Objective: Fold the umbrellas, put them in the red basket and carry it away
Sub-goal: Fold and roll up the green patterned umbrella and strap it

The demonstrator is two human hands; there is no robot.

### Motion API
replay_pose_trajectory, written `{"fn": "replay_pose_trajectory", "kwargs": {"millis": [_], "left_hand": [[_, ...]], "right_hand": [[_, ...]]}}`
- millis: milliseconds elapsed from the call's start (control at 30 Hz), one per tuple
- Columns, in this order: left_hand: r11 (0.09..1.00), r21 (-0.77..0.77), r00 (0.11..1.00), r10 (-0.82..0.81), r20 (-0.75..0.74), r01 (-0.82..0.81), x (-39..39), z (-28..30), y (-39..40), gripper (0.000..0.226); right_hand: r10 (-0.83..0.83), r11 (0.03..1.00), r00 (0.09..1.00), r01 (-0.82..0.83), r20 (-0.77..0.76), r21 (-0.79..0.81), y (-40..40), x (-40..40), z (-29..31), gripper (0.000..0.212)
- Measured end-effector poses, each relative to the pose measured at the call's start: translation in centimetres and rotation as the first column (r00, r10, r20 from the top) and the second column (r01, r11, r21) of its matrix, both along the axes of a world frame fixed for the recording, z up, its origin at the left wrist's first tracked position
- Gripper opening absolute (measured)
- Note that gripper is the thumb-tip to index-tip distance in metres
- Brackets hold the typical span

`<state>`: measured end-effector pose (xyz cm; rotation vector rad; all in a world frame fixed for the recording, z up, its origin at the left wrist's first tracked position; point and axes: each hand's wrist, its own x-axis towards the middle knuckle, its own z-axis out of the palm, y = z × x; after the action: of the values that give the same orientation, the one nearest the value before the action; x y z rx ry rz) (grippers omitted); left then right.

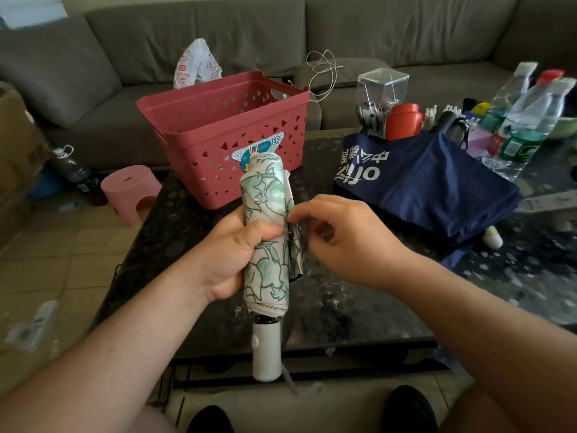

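Item, room: your dark speckled glass table [327,307] stands before a grey sofa [218,32] and carries the red basket [224,132] (nothing visible inside), a navy umbrella [431,185] lying loosely folded, and bottles [524,120] at the far right; a pink stool [131,192] sits on the tiled floor. Item, hands: your left hand [237,254] grips the rolled leaf-print umbrella [268,220] upright over the table, just in front of the basket, white handle down. Your right hand [340,235] pinches its loose flap, fingertips blurred.
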<state>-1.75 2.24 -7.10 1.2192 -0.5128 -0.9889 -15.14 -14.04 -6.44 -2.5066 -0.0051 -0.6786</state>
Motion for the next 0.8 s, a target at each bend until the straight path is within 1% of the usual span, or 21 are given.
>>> {"fn": "replay_pose_trajectory", "kwargs": {"millis": [67, 133, 167, 233, 333, 433, 533, 600, 667, 733, 800], "left_hand": [[1.0, 0.011, 0.999, -0.027, -0.025, 0.027, 0.1, 0.1, 0.1, 0.055], [0.999, 0.018, 0.997, -0.048, -0.054, 0.049, 0.2, 0.2, 0.1, 0.054], [0.998, 0.022, 0.996, -0.051, -0.068, 0.052, 0.3, 0.2, 0.1, 0.053], [0.998, 0.035, 0.994, -0.056, -0.09, 0.059, 0.5, 0.3, 0.2, 0.052], [0.995, 0.047, 0.992, -0.081, -0.096, 0.086, 1.0, 0.2, 0.4, 0.046], [0.989, 0.075, 0.988, -0.123, -0.096, 0.13, 1.5, 0.1, 0.8, 0.052], [0.987, 0.091, 0.989, -0.125, -0.082, 0.132, 1.7, -0.1, 0.9, 0.057], [0.987, 0.111, 0.988, -0.107, -0.11, 0.119, 1.9, -0.1, 0.7, 0.056], [0.983, 0.127, 0.977, -0.109, -0.183, 0.134, 2.3, 0.1, 0.6, 0.055], [0.983, 0.112, 0.962, -0.113, -0.249, 0.145, 2.7, 0.2, 0.6, 0.057], [0.984, 0.107, 0.958, -0.109, -0.264, 0.141, 2.8, 0.1, 0.6, 0.058]], "right_hand": [[0.046, 0.979, 0.997, -0.032, 0.062, -0.204, -0.9, 0.2, -0.1, 0.03], [0.074, 0.934, 0.99, -0.026, 0.12, -0.356, -1.5, 0.4, -0.3, 0.026], [0.086, 0.917, 0.986, -0.022, 0.143, -0.399, -1.7, 0.5, -0.4, 0.026], [0.126, 0.9, 0.98, -0.047, 0.155, -0.434, -1.7, 0.7, -0.5, 0.027], [0.212, 0.883, 0.969, -0.135, 0.125, -0.449, -1.5, 0.8, -0.6, 0.022], [0.269, 0.861, 0.959, -0.198, 0.09, -0.469, -1.4, 0.8, -0.5, 0.017], [0.278, 0.848, 0.959, -0.22, 0.052, -0.483, -1.3, 0.7, -0.4, 0.017], [0.251, 0.842, 0.968, -0.205, 0.027, -0.499, -1.2, 0.6, -0.6, 0.017], [0.23, 0.879, 0.972, -0.183, 0.054, -0.441, -1.0, 0.5, -0.7, 0.026], [0.175, 0.938, 0.977, -0.128, 0.122, -0.321, -1.0, 0.2, -0.7, 0.033], [0.09, 0.978, 0.98, -0.053, 0.177, -0.203, -1.0, 0.0, -0.4, 0.034]]}}
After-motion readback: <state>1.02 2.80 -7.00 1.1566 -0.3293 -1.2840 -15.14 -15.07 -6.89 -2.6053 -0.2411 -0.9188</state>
